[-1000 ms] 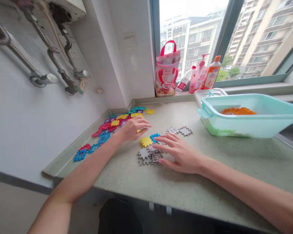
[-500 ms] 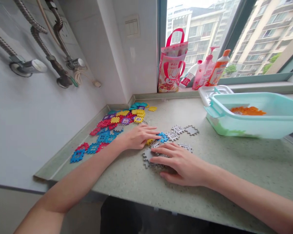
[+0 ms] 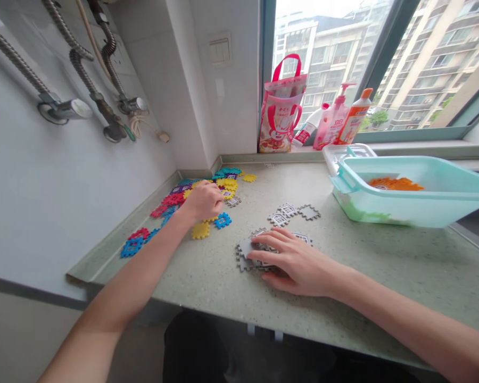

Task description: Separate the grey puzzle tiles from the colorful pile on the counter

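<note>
Pulling back from the grey cluster of flat toothed plastic tiles (image 3: 259,250), the left hand (image 3: 203,201) is curling loosely, seemingly empty, over colourful tiles (image 3: 183,199), while the right hand (image 3: 295,260) is pressing flat, steadying that cluster on the speckled green surface (image 3: 383,266).

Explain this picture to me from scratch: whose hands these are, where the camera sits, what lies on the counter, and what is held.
There is no machine here: a camera worn on a person's head looks down at their own bare hands. The left hand is curled over a heap of colourful toothed tiles by the wall; whether it grips one is hidden. The right hand lies flat on a cluster of grey tiles. A yellow tile and a blue tile lie loose on the counter. A mint tub stands to the right.
</note>
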A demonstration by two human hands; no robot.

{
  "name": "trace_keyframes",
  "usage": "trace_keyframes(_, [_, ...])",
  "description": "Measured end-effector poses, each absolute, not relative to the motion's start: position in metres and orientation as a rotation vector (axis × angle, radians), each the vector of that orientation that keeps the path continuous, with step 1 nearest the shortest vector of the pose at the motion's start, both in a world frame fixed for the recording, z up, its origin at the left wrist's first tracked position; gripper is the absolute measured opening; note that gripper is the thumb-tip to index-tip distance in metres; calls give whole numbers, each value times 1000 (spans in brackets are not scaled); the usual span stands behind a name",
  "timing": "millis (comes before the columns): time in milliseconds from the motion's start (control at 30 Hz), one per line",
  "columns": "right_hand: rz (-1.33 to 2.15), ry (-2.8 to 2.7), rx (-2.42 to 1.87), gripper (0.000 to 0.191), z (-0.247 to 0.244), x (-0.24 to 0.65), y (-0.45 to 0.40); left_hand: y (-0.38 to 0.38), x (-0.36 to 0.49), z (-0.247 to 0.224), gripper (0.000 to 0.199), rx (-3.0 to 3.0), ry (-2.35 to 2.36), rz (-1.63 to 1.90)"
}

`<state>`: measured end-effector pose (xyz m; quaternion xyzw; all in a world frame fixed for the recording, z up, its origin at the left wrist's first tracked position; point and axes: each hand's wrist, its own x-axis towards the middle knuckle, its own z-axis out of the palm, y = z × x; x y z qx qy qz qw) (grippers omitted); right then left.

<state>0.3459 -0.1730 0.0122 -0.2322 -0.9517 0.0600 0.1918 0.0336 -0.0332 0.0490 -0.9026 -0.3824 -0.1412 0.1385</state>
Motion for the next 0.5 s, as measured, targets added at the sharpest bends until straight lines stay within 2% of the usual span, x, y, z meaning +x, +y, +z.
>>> trace_keyframes(167, [119,-2633,-758,51,12,363,-158,-21,19,51,35,-2379,-1357,-477])
trace_keyframes(400, [-71,-2434,-1025,45,15,419,-113,-21,40,28,35,-2601,-1136,-228])
trace_keyframes(500, [-95,-2430,-1094,46,9,431,-103,-22,47,23,33,-2710,-1082,-233])
